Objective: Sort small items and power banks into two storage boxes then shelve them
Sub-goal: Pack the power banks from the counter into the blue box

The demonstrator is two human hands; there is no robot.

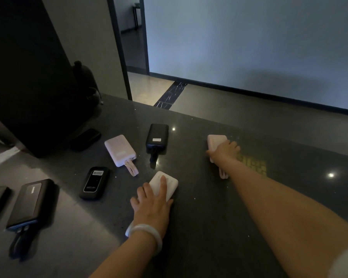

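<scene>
The left hand (pixel 152 199) lies flat-fingered on a white power bank (pixel 165 184) mid-surface; the right hand (pixel 225 150) grips a pink power bank (pixel 215 141) toward the far edge — gathering step. Next: lift both — no boxes visible.

You have just one camera, and it sits on your head. It looks forward and down, over your two arms, onto the dark counter (pixel 219 227). The lens is wide, so straight lines bend near the sides. Your left hand (pixel 152 205) is close to the camera, low in the middle. Your right hand (pixel 224 150) reaches farther out. Past the far edge of the counter you see the floor (pixel 249 109), a pale wall (pixel 249 47) and an open doorway (pixel 132 37). There is no second view to compare.
</scene>
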